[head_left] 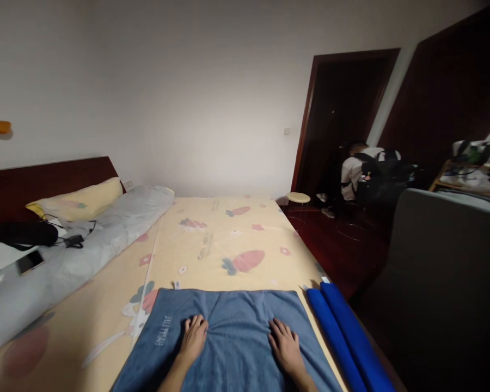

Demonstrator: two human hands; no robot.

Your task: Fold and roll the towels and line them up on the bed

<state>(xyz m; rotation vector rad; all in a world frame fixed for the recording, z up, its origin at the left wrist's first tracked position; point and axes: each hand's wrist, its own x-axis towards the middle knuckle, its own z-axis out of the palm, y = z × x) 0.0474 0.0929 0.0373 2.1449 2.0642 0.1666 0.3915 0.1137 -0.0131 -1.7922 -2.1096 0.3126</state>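
Note:
A grey-blue towel (237, 359) lies spread on the bed, with pale lettering near its left edge and a small white tag at the far left corner. My left hand (195, 333) rests on the towel's left half, fingers stretched out over the cloth. On the right half lies my right hand (285, 343), palm down with its fingers spread. Small creases run across the fabric between the two hands. To the right of the towel, two bright blue rolls of cloth (351, 337) lie side by side along the bed's edge.
The bed (212, 234) has a yellow carrot-print sheet. At left lie a long grey plastic-wrapped bundle (118, 234), a pillow (81, 200), a phone (30, 262) and cables. Beyond the bed stands a round stool (298, 198). A person (351, 171) sits by the door, near black bags.

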